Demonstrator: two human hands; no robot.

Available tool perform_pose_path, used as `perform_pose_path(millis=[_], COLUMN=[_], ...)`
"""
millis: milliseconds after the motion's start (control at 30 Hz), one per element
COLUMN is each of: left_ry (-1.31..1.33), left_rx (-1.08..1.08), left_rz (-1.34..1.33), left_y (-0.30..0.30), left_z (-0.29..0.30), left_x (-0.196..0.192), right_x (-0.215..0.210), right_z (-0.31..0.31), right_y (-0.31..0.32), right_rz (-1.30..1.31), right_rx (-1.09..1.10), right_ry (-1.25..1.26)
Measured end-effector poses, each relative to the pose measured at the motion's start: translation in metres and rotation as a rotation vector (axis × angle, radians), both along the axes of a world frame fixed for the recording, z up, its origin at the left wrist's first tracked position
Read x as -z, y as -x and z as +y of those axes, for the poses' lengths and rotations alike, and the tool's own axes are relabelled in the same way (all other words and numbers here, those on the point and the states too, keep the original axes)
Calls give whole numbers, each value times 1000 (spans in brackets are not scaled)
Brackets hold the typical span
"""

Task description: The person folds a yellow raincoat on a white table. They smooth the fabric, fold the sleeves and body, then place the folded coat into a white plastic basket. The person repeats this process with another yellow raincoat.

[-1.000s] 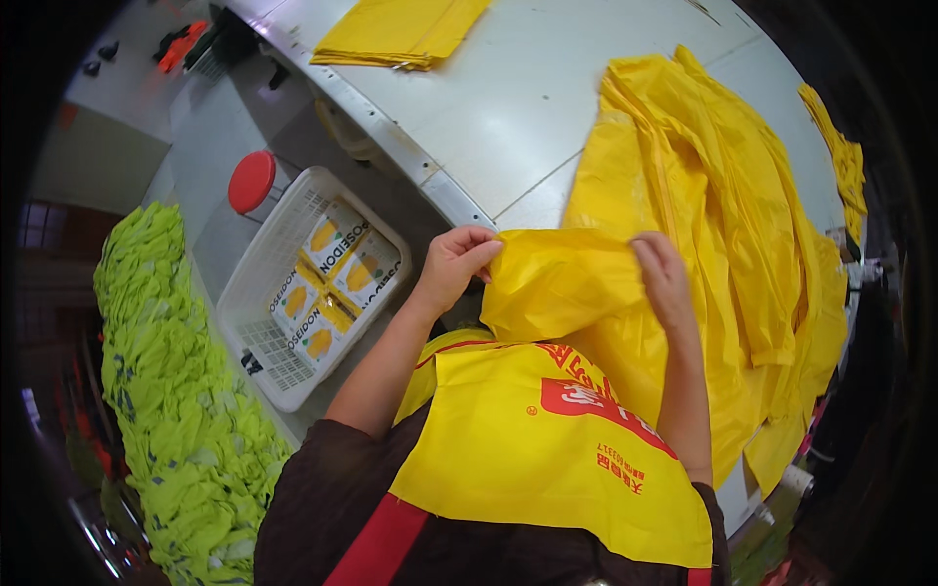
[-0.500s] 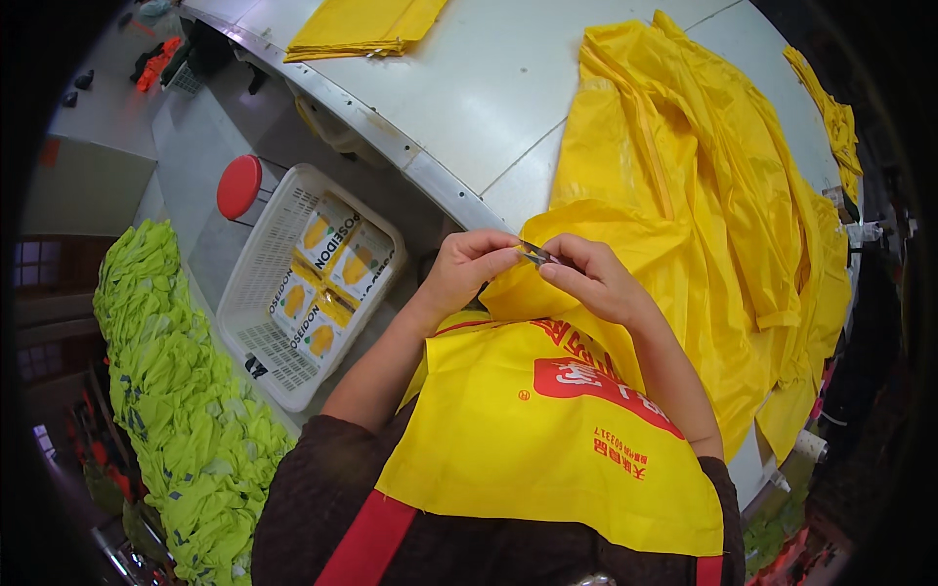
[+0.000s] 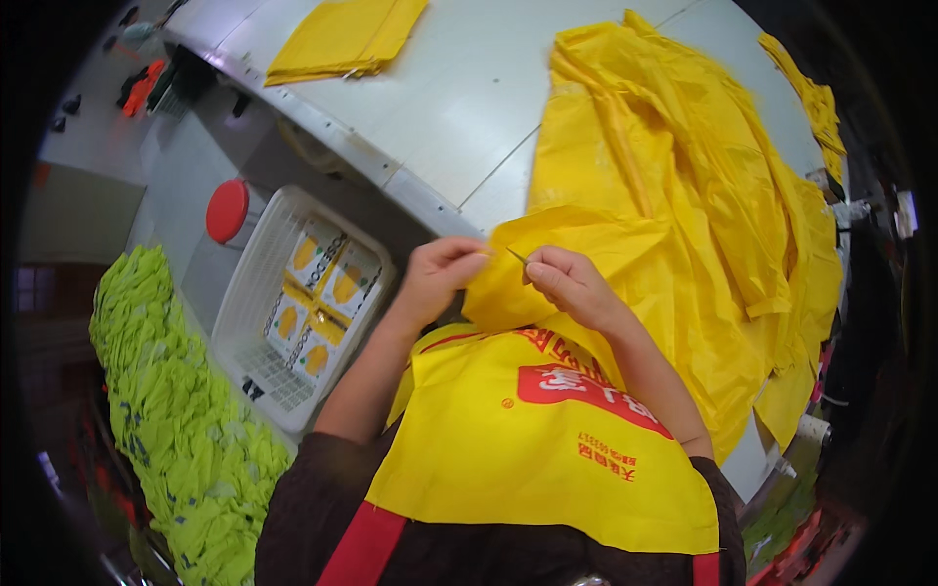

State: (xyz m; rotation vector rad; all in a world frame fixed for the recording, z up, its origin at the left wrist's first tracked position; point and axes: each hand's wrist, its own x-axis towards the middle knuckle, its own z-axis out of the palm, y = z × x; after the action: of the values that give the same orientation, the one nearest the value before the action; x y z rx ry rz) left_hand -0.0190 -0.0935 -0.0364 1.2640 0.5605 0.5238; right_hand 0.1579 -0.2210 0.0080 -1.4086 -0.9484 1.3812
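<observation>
In my right hand (image 3: 572, 285) is a small pair of thread snips (image 3: 517, 257), closed in the fist with the thin dark tips pointing up and left. Thumb and fingers of my left hand (image 3: 436, 280) are pinched together a short way left of those tips; what they hold, if anything, is too small to make out. Behind both hands spreads a large yellow coated-fabric garment (image 3: 674, 195), crumpled over the table edge. One loose flap of it lies just beyond my fingertips. A yellow apron (image 3: 489, 439) with red straps covers my front.
The pale table (image 3: 430, 127) bears a folded yellow stack (image 3: 342, 39) at the far left and another yellow bundle (image 3: 811, 98) at far right. Lower left stand a white plastic basket (image 3: 223, 327) holding printed packages, a red-topped stool (image 3: 227, 211) and a lime-green fabric heap (image 3: 176, 410).
My hands have moved apart: the left has drawn away leftward from the snips. The snips now show as a single thin point in my right hand. The whole view has shifted slightly.
</observation>
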Motion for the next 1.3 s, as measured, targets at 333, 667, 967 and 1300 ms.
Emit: perform_pose_path(millis=[333,667,967,1300], left_ry=[212,-1275,-940,-1636], left_rx=[-1363,-45,189,290], left_rz=[267,686,548,601], left_y=[126,-97,-77,-76], left_z=[144,-10,8,5], left_x=[151,68,84,100], right_x=[33,83,-50,95], right_z=[-144,-284,-13,-386], right_y=[-92,-287,-2,-181], right_rz=[-424,-265,-334,-1252], right_rx=[811,1648,-119,1382], right_ry=[38,112,-358,851])
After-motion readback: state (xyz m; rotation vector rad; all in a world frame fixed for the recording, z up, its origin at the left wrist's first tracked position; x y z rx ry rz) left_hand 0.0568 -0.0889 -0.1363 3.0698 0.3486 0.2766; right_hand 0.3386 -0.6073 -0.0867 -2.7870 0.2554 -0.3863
